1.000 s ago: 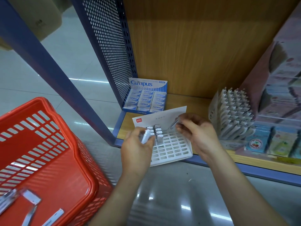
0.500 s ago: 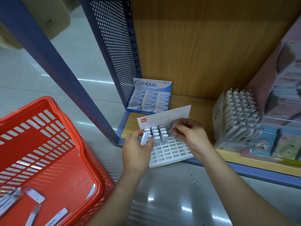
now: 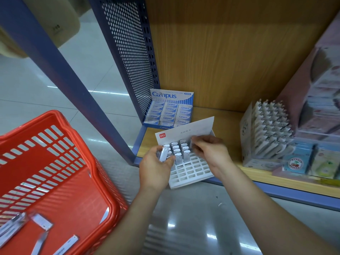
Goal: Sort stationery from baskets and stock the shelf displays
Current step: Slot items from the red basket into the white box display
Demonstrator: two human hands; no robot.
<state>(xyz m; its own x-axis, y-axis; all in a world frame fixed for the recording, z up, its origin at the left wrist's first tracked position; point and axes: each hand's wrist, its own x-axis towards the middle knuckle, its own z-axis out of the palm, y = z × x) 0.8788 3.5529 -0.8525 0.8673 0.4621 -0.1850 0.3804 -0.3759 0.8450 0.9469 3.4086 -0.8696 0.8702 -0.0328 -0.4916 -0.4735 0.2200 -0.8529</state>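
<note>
A white display tray (image 3: 191, 173) with a grid of slots sits at the front edge of the wooden shelf (image 3: 226, 118); its back rows hold several small white-capped items (image 3: 179, 150). My left hand (image 3: 156, 166) grips a few of the same white items (image 3: 163, 153) at the tray's left side. My right hand (image 3: 209, 151) pinches one item over the tray's back right slots; the item is mostly hidden by my fingers. A red basket (image 3: 88, 162) at lower left holds several flat white packets (image 3: 41, 222).
A blue Campus eraser box (image 3: 170, 110) stands behind the tray beside the perforated blue side panel (image 3: 128, 57). To the right are a box of white pens (image 3: 268, 133) and colourful packs (image 3: 309, 161). A blue post (image 3: 60, 74) runs between basket and shelf.
The view has shifted slightly. My right hand has moved a little left and down toward the tray's back slots, still pinching an item. My left hand keeps its grip.
</note>
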